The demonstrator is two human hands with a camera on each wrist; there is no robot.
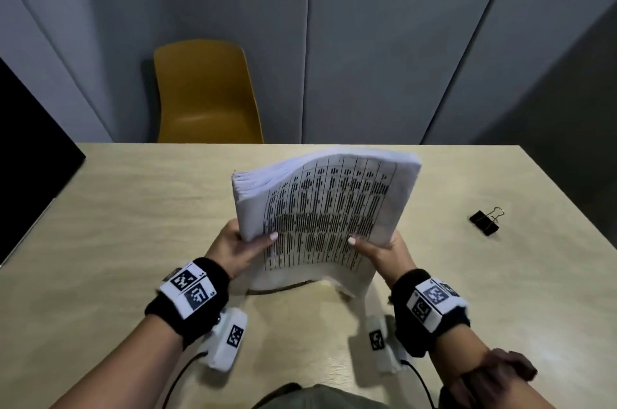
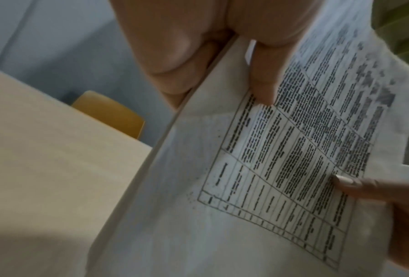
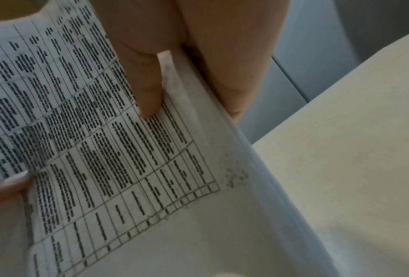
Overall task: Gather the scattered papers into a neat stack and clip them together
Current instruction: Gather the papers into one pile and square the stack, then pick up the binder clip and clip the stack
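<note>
A thick stack of white papers (image 1: 320,215) with a printed table on its front sheet stands on its lower edge on the table, leaning away and bowed. My left hand (image 1: 240,246) grips its left side, thumb on the front sheet and fingers behind. My right hand (image 1: 377,246) grips the right side the same way. In the left wrist view the thumb (image 2: 267,75) presses the papers (image 2: 246,187); in the right wrist view the thumb (image 3: 146,84) presses the printed sheet (image 3: 104,150). A black binder clip (image 1: 485,221) lies on the table to the right, apart from both hands.
The pale wooden table (image 1: 117,241) reaches to a far edge, with a mustard-yellow chair (image 1: 203,94) behind it. Grey wall panels stand beyond. A dark panel (image 1: 30,155) sits at the far left. Another hand (image 1: 494,375) rests on my right forearm.
</note>
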